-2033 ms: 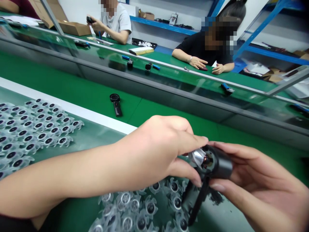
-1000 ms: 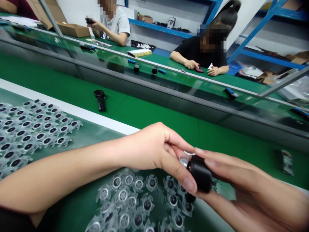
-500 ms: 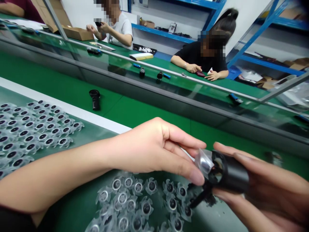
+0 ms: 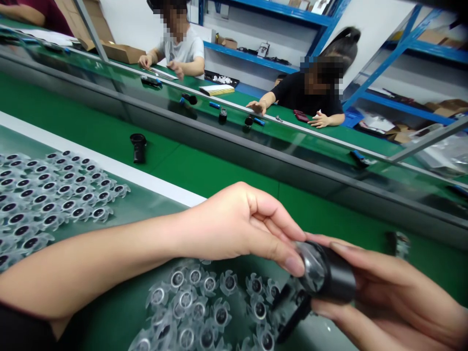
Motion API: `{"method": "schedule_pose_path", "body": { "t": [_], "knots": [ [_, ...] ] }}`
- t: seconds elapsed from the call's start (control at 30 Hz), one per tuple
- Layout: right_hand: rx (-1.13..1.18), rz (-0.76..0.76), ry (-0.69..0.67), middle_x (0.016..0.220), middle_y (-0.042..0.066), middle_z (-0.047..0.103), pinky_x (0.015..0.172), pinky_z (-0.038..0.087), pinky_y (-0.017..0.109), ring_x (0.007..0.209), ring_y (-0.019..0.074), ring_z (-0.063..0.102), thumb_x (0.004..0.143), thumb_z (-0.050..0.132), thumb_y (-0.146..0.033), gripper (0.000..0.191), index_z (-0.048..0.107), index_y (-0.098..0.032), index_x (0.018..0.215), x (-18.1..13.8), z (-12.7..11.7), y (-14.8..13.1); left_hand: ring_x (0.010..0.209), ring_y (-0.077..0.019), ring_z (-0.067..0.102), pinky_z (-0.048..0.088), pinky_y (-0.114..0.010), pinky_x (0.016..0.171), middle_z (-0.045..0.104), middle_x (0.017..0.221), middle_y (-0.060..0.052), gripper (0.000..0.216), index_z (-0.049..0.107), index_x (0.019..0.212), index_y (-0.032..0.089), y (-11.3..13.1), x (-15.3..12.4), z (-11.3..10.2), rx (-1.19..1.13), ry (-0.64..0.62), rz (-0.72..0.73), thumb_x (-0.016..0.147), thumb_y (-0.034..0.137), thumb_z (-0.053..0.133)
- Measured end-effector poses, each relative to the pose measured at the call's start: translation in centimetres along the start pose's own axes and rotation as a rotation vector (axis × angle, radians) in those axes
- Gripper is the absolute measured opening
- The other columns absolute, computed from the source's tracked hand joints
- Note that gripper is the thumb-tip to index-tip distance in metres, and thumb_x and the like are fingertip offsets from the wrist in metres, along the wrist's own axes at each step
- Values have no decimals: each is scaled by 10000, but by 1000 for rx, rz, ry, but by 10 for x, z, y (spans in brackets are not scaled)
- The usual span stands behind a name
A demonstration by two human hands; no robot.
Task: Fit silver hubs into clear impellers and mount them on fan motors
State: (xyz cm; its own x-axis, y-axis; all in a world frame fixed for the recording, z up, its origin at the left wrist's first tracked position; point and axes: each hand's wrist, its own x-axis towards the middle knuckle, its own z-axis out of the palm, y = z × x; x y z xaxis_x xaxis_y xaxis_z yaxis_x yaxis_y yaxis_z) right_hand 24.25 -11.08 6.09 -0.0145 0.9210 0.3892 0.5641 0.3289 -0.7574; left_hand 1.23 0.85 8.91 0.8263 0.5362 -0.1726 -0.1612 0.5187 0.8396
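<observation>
Both my hands hold a black handheld fan body (image 4: 341,278) low in front of me. My left hand (image 4: 244,229) pinches its front rim between thumb and fingers. My right hand (image 4: 398,292) cradles the barrel from the far side. A transparent plastic impeller (image 4: 312,267) sits in the round opening, and its seating depth is hard to tell. The black handle (image 4: 294,317) slants down-left over a loose heap of similar impellers (image 4: 190,302) on the green mat. More lie in neat rows (image 4: 62,195) at the left.
A white strip (image 4: 109,170) edges the mat. Beyond it runs a green conveyor belt (image 4: 219,170) carrying a black fan (image 4: 138,147). A glass partition (image 4: 234,129) stands behind the belt. Two co-workers (image 4: 183,51) (image 4: 310,92) sit at the far bench, with blue shelving behind.
The impeller no longer sticks out at an angle and now sits within the fan's opening. The fan's handle has swung further down-left. The far co-workers' hands have moved.
</observation>
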Motion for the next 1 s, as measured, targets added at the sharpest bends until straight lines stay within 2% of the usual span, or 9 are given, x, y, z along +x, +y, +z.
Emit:
{"method": "schedule_pose_path", "body": {
  "t": [0.2,0.27,0.33,0.4,0.47,0.57,0.7,0.83,1.0],
  "knots": [
    [88,41,28,1135,0,778,685,634,170,826,172,778,793,842,-299,445,688,-342,1208,13,10,-13,728,-147,753,592,-265,715,769,938,-29,663,633,1270,213,4,8,-11,328,39,77,668,222,911],
    [21,158,64,1098,24,779,711,639,216,868,190,773,833,795,-378,426,672,-308,1235,29,8,-2,728,-145,738,579,-271,672,733,1172,-81,795,554,1390,245,-2,17,-20,556,150,149,690,386,903],
    [-184,337,106,1071,58,771,750,644,299,883,221,763,828,759,-494,486,658,-244,1233,53,8,24,770,-157,730,583,-298,710,689,1282,-110,720,571,1390,221,-13,26,-27,841,207,225,767,466,834],
    [-332,464,87,987,90,759,763,631,380,814,232,743,835,767,-465,466,675,-170,1184,82,12,60,932,-207,731,576,-341,870,708,1251,-110,517,651,1309,175,-29,32,-29,1127,52,285,862,413,755],
    [-461,553,61,891,68,728,783,607,420,784,213,707,847,779,-423,374,693,-133,1066,106,19,95,1143,-246,682,525,-361,1021,706,1283,-98,364,682,1288,168,-46,34,-26,1336,-234,344,946,286,646],
    [-573,565,-9,1031,47,694,835,579,402,896,180,678,944,684,-420,311,662,-153,1104,120,29,121,1329,-287,573,503,-377,1070,601,1468,-56,392,648,1362,211,-68,31,-19,1525,-546,374,990,196,525],
    [-623,378,-63,1134,111,658,909,523,441,1011,242,639,940,650,-396,354,636,-147,1192,80,21,99,1262,-295,610,532,-392,996,670,1378,-25,298,723,1239,252,-75,28,-16,1636,-621,335,974,247,587],
    [-496,157,-350,917,33,676,780,518,297,858,171,643,967,552,-300,158,683,-224,923,4,2,61,1063,-241,686,530,-346,925,761,1112,-32,213,766,1071,218,-63,34,-22,1596,-610,291,930,160,617],
    [-487,77,-428,919,43,672,782,528,298,870,173,644,1012,480,-231,190,662,-211,959,-58,4,55,1049,-224,689,517,-303,888,755,1106,-52,236,740,1141,200,-60,40,-31,1549,-558,246,918,185,663]
  ]
}}
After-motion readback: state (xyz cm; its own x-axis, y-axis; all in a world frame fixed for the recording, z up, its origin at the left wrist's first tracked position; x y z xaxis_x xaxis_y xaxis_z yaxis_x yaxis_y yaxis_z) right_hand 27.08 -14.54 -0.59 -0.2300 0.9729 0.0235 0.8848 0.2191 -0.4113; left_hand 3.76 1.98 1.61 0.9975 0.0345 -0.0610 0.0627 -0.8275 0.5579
